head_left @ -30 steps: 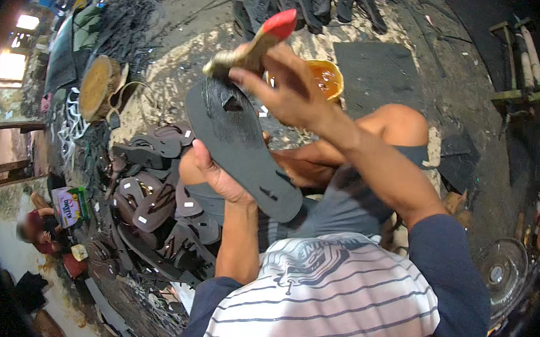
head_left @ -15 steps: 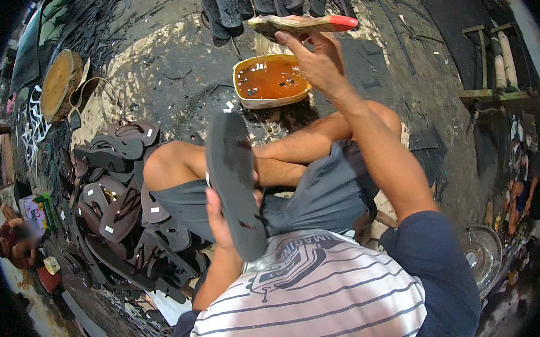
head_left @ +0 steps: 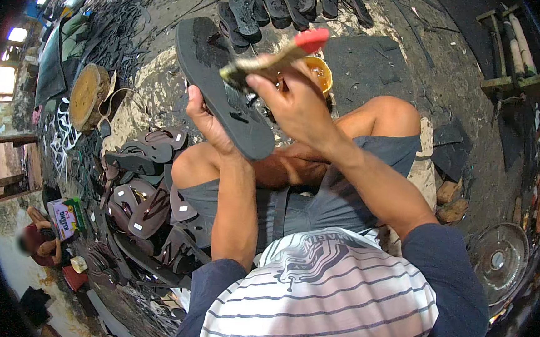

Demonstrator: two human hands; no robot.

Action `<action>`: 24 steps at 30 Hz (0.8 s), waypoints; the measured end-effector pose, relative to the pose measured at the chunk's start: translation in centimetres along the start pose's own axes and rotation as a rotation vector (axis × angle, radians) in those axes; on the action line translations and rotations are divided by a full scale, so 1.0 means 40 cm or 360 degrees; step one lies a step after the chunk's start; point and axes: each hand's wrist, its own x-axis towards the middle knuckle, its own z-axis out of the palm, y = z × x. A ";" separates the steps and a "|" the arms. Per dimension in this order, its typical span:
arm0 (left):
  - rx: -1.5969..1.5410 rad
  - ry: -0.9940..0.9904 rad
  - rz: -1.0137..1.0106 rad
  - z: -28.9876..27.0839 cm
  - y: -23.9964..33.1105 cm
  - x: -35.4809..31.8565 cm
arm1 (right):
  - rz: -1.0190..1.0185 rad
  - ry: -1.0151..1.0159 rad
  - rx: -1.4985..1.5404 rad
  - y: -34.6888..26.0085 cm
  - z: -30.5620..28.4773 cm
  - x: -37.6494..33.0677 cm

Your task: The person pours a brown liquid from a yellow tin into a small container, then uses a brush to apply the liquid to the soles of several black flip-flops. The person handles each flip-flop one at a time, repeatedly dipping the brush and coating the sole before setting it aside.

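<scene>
My left hand [head_left: 215,127] holds a dark grey sandal sole [head_left: 193,53] from below, its thumb along the left edge. The sole is tilted up and away above my crossed legs, and its upper end looks dark and wet. My right hand [head_left: 296,108] is closed round a paintbrush [head_left: 277,59] with a wooden handle and red tip. The bristles are over the middle of the sole; blur hides whether they touch. Behind my right hand, a yellow-rimmed tub [head_left: 329,77] of amber liquid shows only in part.
Several dark sandals [head_left: 244,13] lie in a row at the far side. A pile of brown sandals [head_left: 148,210] lies by my left knee, near a round wooden block [head_left: 90,96]. At right stand a metal fan [head_left: 497,256] and a wooden frame [head_left: 508,82]. Another person [head_left: 43,237] sits far left.
My left hand has raised the sole up and forward from near my lap. My right hand has brought the brush from above the tub down and left to the sole.
</scene>
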 end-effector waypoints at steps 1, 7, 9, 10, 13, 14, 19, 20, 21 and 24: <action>-0.0005 -0.0080 -0.0017 -0.004 0.003 -0.003 | 0.0002 -0.0055 0.0082 0.003 0.005 -0.007; 0.0040 -0.0303 -0.0383 -0.091 0.076 0.099 | -0.0031 -0.0328 0.0403 -0.007 -0.008 -0.091; -0.0090 -0.0393 -0.0353 -0.106 0.032 0.067 | -0.0429 -0.0241 0.0055 0.023 -0.017 -0.013; -0.0334 -0.0116 -0.0340 -0.035 0.004 0.028 | -0.0521 -0.0063 -0.0147 0.047 0.004 0.036; -0.0510 -0.0314 -0.0506 -0.048 -0.015 0.029 | -0.0537 -0.0158 -0.0129 0.057 0.010 0.082; -0.0395 -0.0563 -0.0529 -0.079 0.024 0.054 | -0.0532 -0.0229 -0.0043 0.023 0.008 0.038; -0.0496 -0.0424 -0.0518 -0.086 -0.044 0.039 | -0.0628 -0.0172 -0.0245 0.052 -0.017 0.069; -0.0348 -0.0312 -0.0542 -0.069 -0.058 0.031 | -0.0575 -0.0126 -0.0337 0.083 -0.028 0.096; -0.0566 -0.0491 -0.0685 -0.113 -0.066 0.071 | -0.0524 -0.0085 -0.0413 0.110 -0.036 0.123; -0.0020 -0.0344 -0.0837 0.013 -0.108 0.047 | 0.0172 -0.0386 0.0544 0.090 -0.130 -0.036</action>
